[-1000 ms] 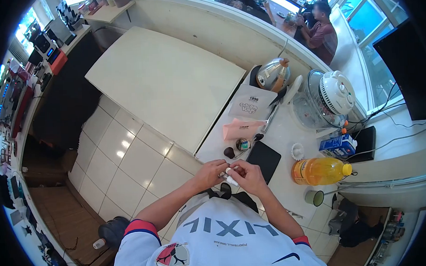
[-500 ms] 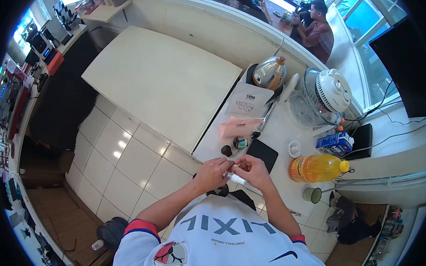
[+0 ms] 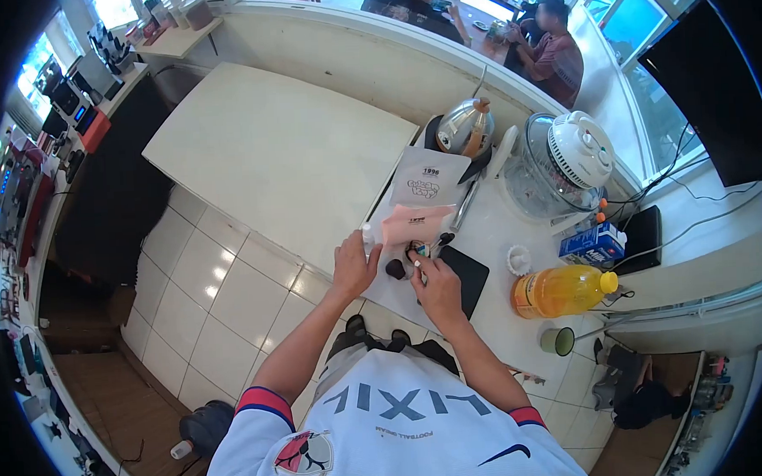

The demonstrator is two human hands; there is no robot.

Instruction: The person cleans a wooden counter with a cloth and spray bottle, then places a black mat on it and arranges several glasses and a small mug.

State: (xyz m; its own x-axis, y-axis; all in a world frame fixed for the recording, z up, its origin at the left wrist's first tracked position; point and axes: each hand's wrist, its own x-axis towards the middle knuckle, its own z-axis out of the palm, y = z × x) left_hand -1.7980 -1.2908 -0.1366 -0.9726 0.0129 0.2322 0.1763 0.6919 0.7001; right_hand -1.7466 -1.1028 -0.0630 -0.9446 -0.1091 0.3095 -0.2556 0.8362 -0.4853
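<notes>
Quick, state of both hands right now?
Left hand: fingers at a small white item; gripping or only touching, cannot tell.
Right hand: fingers closed on a small white piece, near a round container.

White printed jersey (image 3: 406, 415): close below the head camera, which looks forward and down
Large cream rectangular tabletop (image 3: 284, 149): farther ahead, seen from above
White-framed window (image 3: 658, 107): right of the tabletop, angled

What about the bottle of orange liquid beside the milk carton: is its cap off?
No, the yellow cap sits on the neck of the bottle of orange liquid.
</notes>
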